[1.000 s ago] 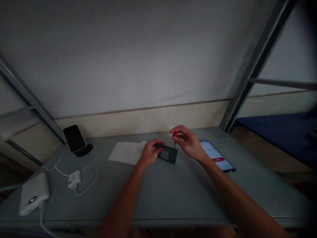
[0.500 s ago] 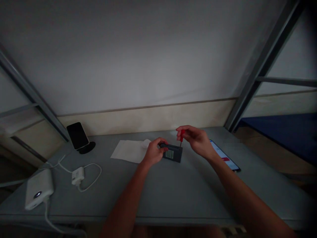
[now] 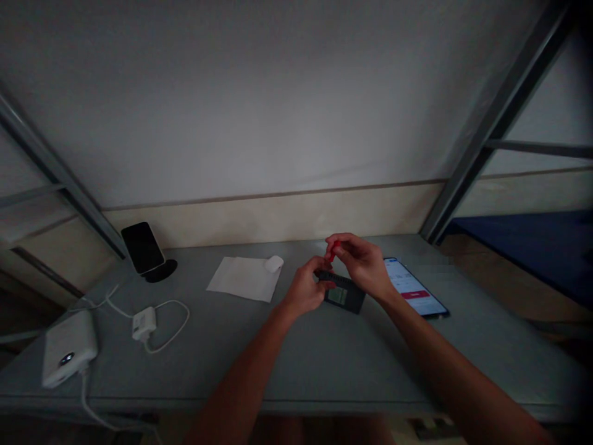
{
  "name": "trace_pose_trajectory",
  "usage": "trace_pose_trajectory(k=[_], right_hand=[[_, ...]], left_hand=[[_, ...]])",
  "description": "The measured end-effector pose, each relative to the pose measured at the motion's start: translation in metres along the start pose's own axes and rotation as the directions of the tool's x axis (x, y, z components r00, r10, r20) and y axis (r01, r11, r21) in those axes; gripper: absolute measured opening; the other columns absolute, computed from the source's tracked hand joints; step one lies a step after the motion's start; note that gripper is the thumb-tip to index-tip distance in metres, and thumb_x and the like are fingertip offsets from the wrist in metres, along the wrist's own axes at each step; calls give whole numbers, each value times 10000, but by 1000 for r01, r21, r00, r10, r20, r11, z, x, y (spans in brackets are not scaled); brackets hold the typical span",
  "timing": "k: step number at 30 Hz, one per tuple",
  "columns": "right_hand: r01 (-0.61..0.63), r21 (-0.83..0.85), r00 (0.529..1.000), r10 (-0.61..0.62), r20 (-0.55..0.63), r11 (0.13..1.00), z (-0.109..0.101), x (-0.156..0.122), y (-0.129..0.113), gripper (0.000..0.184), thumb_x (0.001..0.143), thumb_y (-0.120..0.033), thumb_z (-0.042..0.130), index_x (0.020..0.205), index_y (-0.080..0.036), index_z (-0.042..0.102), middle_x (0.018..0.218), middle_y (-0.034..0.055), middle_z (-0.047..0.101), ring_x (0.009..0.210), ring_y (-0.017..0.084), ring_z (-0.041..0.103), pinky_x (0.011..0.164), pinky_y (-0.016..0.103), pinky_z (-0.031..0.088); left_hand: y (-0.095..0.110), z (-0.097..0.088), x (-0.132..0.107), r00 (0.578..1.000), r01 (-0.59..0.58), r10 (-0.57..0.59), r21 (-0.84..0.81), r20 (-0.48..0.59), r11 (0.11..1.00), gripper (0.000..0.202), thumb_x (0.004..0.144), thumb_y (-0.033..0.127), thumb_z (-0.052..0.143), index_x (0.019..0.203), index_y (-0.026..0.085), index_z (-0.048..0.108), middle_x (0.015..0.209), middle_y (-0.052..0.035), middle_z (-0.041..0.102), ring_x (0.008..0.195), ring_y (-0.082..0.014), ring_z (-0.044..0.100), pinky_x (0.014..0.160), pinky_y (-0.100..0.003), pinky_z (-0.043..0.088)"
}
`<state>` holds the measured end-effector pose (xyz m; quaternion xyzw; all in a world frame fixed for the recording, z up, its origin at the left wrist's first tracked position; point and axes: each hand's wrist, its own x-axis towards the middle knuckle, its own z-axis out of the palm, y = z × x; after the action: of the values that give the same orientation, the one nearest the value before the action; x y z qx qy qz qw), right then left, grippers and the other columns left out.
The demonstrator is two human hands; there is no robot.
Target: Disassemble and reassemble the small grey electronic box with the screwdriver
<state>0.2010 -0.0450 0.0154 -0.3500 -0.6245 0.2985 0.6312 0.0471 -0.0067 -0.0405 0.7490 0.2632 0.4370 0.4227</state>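
A flat dark box-shaped device (image 3: 345, 295) with a pale label and a row of slots along its upper edge stands on the desk. My left hand (image 3: 309, 285) grips its left end between thumb and fingers. Above it, my right hand (image 3: 364, 262) is closed around the red handle of a screwdriver (image 3: 334, 247). The handle leans over the device's left part, close to my left fingertips. I cannot make out where the screwdriver's tip rests.
A lit phone (image 3: 414, 290) lies right of my right hand. Left are a white paper sheet (image 3: 243, 278), a phone on a stand (image 3: 142, 247), a charger (image 3: 144, 323) with cable, and a white power bank (image 3: 70, 349). Metal posts (image 3: 491, 123) rise at both sides.
The device and my left hand have shifted right, away from the paper. The screwdriver has passed from the device's right end to its left part and tilts differently.
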Motion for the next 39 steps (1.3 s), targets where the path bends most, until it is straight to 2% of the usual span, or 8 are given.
trace_pose_trajectory(k=[12,15,18,21,25,31,35,39], right_hand=[[-32,13,987,30,157,999,7,0,-6,177,984,-323,509,1042,-216,638,913,39,651,760,153,608,697,299,527],[-24,-28,993,27,116,999,12,0,-5,211,949,-340,565,1115,-240,648,1012,55,629,779,156,601,672,294,533],[-20,-70,998,23,50,997,15,1,-4,196,905,-313,624,1080,-244,677,936,38,610,746,152,588,658,290,535],[-57,16,996,56,73,998,18,0,-6,202,942,-318,560,1096,-233,661,849,27,620,727,158,601,660,300,544],[-65,45,993,60,103,997,22,-1,-6,208,969,-344,522,1099,-237,644,990,55,659,781,163,629,679,305,549],[-73,-36,996,75,52,997,20,0,-2,224,935,-297,578,1135,-235,658,866,29,629,716,150,592,629,275,515],[-52,-25,990,55,131,998,18,0,-5,258,987,-339,484,1178,-234,621,1005,69,667,843,183,632,727,320,539],[28,-169,996,-14,84,985,19,1,-7,190,922,-311,588,1068,-238,684,997,58,628,862,185,609,764,324,533]], left_hand=[[7,0,0,1000,7,-7,24,18,1000,296,699,36,702,950,162,608,887,-18,635,834,-166,585,797,-287,454],[5,0,0,999,23,-23,18,24,1000,283,705,50,702,946,163,606,861,-6,626,808,-162,571,777,-285,449],[2,0,0,999,22,-22,6,23,1000,247,712,60,702,914,160,600,843,-2,616,811,-163,569,778,-286,448],[4,1,0,1000,25,-25,-10,17,1000,309,705,41,693,976,160,608,886,-14,627,838,-168,573,797,-291,458],[11,1,0,999,45,-45,-20,7,999,397,683,24,699,1045,164,616,966,-40,653,891,-183,589,836,-305,468],[10,-1,-1,997,69,-68,-25,34,997,208,715,84,710,888,153,619,813,-5,627,776,-159,575,760,-285,455],[8,-2,0,996,78,-77,-16,51,997,224,715,105,727,910,162,634,832,-6,645,779,-159,587,760,-281,461],[6,-2,0,993,115,-116,38,30,993,147,706,101,722,778,154,605,766,0,625,728,-149,561,707,-269,437]])
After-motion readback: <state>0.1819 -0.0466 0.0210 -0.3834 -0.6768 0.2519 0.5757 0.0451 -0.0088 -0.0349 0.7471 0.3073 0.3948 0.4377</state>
